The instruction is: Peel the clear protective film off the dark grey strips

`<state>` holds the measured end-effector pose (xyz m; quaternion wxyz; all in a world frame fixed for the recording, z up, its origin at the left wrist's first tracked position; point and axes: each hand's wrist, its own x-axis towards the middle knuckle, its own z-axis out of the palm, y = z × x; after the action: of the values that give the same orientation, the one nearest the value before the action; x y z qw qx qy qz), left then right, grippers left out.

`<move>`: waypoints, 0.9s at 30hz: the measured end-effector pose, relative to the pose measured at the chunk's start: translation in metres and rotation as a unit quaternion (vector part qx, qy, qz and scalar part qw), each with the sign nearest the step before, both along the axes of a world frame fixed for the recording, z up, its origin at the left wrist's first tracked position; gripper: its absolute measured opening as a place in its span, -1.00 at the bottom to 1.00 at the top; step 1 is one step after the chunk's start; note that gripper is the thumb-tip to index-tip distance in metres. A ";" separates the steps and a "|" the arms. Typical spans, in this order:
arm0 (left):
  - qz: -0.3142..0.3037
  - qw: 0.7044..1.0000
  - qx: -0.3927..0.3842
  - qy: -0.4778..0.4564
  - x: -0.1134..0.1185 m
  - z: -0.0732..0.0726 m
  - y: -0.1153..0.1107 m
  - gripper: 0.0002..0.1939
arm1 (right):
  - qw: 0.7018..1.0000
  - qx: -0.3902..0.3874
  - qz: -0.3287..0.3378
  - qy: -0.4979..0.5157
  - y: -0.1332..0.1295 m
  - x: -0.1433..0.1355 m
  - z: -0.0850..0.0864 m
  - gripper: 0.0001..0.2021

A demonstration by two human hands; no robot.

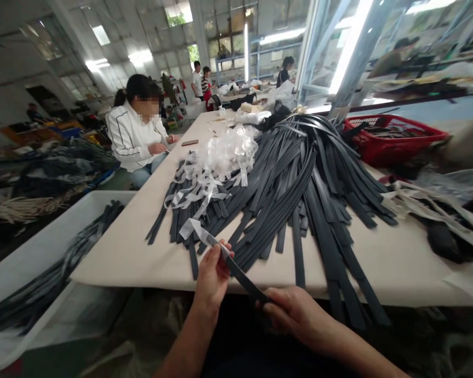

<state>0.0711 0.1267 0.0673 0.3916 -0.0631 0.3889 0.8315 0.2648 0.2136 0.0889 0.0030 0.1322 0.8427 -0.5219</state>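
A dark strip point(244, 281) runs between my two hands at the table's front edge. My left hand point(215, 270) pinches its upper end, where a whitish translucent tape point(197, 230) sticks out toward the pile. Lower and to the right, my right hand point(289, 312) is closed round the other part of the strip. Just beyond my hands lies a large fanned heap of dark strips point(276, 184), some hanging over the front edge. Crumpled translucent tapes point(224, 152) lie on the heap's left side.
The pale table point(142, 262) stretches away from me. A white bin point(63, 231) with dark strips stands at the left, a red basket point(398, 142) at the right. A seated person point(132, 131) in white is at the table's left side; pale straps point(425, 205) lie right.
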 end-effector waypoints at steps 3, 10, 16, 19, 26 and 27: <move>-0.053 0.999 0.003 -0.013 0.023 -0.008 -0.002 -0.69 | 0.994 0.072 -0.075 -0.043 0.002 -0.005 -0.012 -0.68; -0.095 0.994 0.047 0.036 0.051 -0.013 -0.002 -0.71 | 0.983 0.172 -0.067 -0.018 0.016 -0.019 -0.001 -0.67; -0.044 0.997 0.029 0.049 0.038 -0.014 -0.014 -0.67 | 0.965 0.250 -0.068 -0.032 0.027 -0.005 -0.013 -0.67; -0.088 0.992 0.042 0.077 0.050 -0.016 -0.007 -0.71 | 0.946 0.320 -0.053 0.019 0.026 -0.023 -0.013 -0.70; 0.052 0.985 0.059 0.153 -0.028 0.055 -0.002 -0.84 | 0.943 0.314 -0.037 0.108 0.040 -0.025 0.063 -0.85; 0.081 0.980 0.062 0.169 -0.045 0.074 -0.004 -0.88 | 0.956 0.271 -0.031 0.108 0.041 -0.014 0.079 -0.88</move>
<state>0.0263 0.1231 0.1409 0.2554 0.0711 0.3910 0.8814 0.2512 0.2546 0.1676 -0.1403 0.0964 0.9432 -0.2852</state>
